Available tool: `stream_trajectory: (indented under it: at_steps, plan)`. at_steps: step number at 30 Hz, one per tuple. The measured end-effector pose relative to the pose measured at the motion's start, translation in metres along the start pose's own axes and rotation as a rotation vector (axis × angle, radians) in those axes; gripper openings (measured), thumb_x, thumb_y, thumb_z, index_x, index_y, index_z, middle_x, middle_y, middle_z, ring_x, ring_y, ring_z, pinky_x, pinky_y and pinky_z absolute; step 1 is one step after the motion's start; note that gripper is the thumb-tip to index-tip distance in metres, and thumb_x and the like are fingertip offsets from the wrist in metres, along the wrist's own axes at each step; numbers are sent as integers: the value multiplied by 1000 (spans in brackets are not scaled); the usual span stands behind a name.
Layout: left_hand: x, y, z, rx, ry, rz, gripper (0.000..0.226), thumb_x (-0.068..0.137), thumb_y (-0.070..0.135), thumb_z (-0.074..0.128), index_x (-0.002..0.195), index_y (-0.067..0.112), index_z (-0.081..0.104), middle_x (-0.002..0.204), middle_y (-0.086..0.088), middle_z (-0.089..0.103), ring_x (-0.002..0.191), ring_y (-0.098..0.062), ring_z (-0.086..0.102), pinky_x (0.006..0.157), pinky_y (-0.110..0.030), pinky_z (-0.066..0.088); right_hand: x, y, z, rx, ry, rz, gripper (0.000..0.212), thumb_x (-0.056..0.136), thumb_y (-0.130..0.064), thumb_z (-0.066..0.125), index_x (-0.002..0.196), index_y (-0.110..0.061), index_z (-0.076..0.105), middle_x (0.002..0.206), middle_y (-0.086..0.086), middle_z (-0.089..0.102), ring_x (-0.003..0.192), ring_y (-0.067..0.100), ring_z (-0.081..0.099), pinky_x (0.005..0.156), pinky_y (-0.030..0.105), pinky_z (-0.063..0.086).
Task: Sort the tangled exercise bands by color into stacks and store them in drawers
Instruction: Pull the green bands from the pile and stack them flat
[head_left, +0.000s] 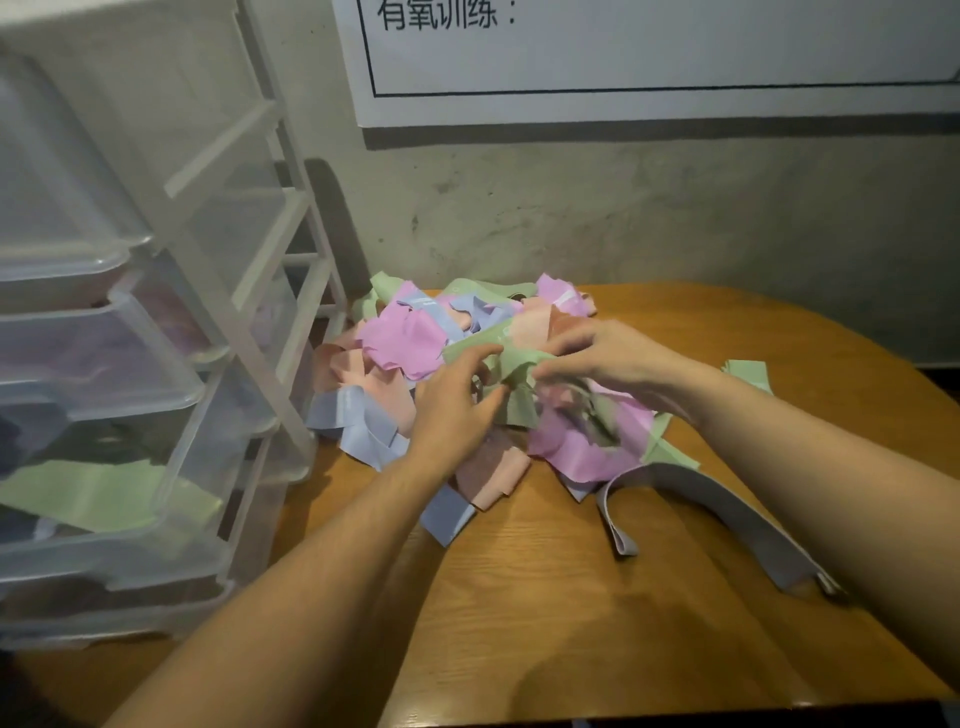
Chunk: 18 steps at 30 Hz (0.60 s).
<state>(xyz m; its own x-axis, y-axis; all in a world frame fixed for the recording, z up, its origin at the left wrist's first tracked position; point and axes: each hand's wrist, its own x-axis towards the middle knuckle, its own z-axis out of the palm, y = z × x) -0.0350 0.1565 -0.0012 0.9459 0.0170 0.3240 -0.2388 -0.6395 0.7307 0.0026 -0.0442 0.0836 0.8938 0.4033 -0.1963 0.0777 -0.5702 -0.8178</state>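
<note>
While most bands (415, 343) lie tangled in a heap on the table (571, 597), beside drawers (104, 499) already holding some, left hand (457, 410) and right hand (602, 358) both have fingers pinched on one green band (511, 376); sorting mostly remains.

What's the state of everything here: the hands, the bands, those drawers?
Left hand: grip on the green band, fingers curled.
Right hand: pinching the same green band.
Green band: lifted from the pile, stretched between both hands.
Pile of bands: tangled, colors mixed, unsorted.
Grey band: loose on the table, apart from the pile.
Drawer unit: drawers pulled partly open; one holds green bands.
</note>
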Motion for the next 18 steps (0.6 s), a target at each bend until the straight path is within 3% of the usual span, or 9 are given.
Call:
stream_trajectory:
  at_steps: [6,8,12,15,18]
  plan:
    - [-8,11,-3,57,-54,0,49,91,23,68,136,38,52,98,12,58,92,-11,58,83,-45,55,-29,-8,-6,223,141,6,7,85,-21,78,90,-17,76,90,-5,74,80,5,64,66,18,46]
    - [-12,15,-4,61,-62,1,50,90,20,66,136,35,53,100,13,55,93,-9,56,84,-46,55,-37,-10,-8,288,159,1,3,87,-19,76,86,-20,74,95,-1,72,87,11,63,72,26,47]
    - [-22,31,0,-89,-76,7,46,90,25,56,135,35,51,124,19,50,112,-5,53,96,-44,52,-53,-13,-9,366,133,47,9,94,-20,66,88,-23,72,111,8,66,97,23,59,78,35,48]
    - [-29,55,1,-372,-111,-30,32,102,33,44,134,33,49,125,28,52,116,9,50,100,-31,47,-64,-15,-5,349,155,12,8,95,-16,64,89,-18,68,110,10,64,93,20,57,71,28,49]
    - [-38,75,-3,-518,-99,-29,32,99,41,36,129,36,49,115,42,53,113,15,50,97,-15,43,-74,-18,-6,432,216,9,7,94,-4,62,92,-11,65,94,8,65,78,15,61,57,20,50]
